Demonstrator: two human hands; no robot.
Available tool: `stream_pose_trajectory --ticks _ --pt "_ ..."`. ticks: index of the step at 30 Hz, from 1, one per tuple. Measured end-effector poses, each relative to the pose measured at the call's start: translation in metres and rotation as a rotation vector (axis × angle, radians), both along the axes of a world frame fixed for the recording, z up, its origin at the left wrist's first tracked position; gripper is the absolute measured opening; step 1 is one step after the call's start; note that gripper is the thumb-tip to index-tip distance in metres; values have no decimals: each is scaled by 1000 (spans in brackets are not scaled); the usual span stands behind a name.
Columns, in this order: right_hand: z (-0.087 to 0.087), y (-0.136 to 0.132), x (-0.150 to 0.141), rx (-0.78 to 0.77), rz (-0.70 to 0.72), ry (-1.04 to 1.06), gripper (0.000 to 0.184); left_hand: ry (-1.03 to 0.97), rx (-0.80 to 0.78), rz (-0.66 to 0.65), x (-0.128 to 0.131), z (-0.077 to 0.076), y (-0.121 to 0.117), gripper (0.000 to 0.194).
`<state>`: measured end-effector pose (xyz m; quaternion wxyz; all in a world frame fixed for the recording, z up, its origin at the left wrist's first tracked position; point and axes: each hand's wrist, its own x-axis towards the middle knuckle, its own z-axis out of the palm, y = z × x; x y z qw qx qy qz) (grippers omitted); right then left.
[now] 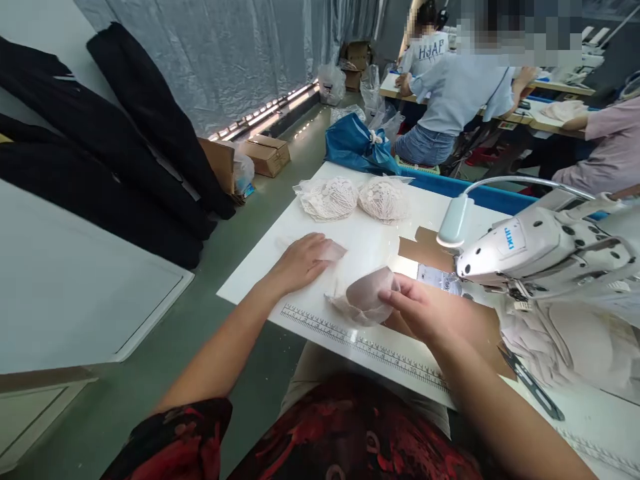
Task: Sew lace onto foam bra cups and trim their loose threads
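Note:
My right hand (413, 303) pinches a pale beige bra cup (369, 293) by its right edge, thumb on top. Sheer fabric with a lacy edge hangs at the cup's lower left. Lying flat on the white table (260, 270), my left hand (306, 261) has its fingers stretched over a small sheer fabric piece (333, 251). Beyond the hands sit two piles of white lace cups, a left pile (330, 198) and a right pile (384, 199). A printed ruler strip (360, 343) runs along the table's near edge.
To the right stands a white sewing machine (540, 247) with a lamp (454, 220) on a bendable neck. Snips (533, 383) lie by beige fabric (575, 340). A blue bag (357, 143) rests at the far edge. Co-workers sit at tables beyond; dark garments (150, 127) hang left.

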<state>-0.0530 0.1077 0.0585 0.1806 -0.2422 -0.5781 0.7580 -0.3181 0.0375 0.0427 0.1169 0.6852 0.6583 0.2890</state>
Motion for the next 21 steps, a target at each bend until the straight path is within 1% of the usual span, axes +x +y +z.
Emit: stream_pose_trajectory --ticks 1,2,3,4,5,7,8,9,10,11,12,14,15,17,19,20,21 --pt "1 -3 10 -11 -11 -8 27 -11 41 -2 8 3 -3 49" --pt "1 -5 19 -9 -23 -15 28 -73 73 -25 18 6 -5 53" --pt "2 -7 26 5 -34 -15 27 -179 78 -87 30 10 -6 58" --pt "3 -9 33 31 -43 -4 27 -318 42 -194 42 14 -6 62" --pt "4 -11 40 68 -47 15 26 -473 -39 -327 55 17 -5 65" --pt "10 -13 53 170 -32 57 23 -755 -295 -593 81 21 -1 65" --pt "13 -13 60 222 -23 67 21 -858 -439 -690 94 21 1 60" --pt "15 -13 68 269 -17 69 20 -931 -569 -753 106 21 3 51" --pt "18 -13 75 310 -13 62 18 -981 -665 -783 117 20 4 43" --pt "20 -13 83 346 -15 46 17 -1011 -710 -781 127 19 5 36" --pt "21 -14 91 384 -26 16 16 -1017 -705 -752 137 17 5 31" --pt "21 -16 104 524 -96 -97 13 -957 -596 -629 151 16 6 24" --pt "19 -19 110 638 -161 -171 10 -894 -519 -546 157 16 6 22" --pt "17 -26 120 908 -347 -294 5 -725 -363 -368 163 14 6 17" --pt "13 -35 128 1136 -534 -332 3 -537 -215 -201 163 10 6 16" --pt "12 -38 132 1196 -616 -332 4 -457 -158 -131 162 8 5 17" --pt "10 -41 134 1217 -693 -336 5 -404 -126 -79 161 7 4 17"
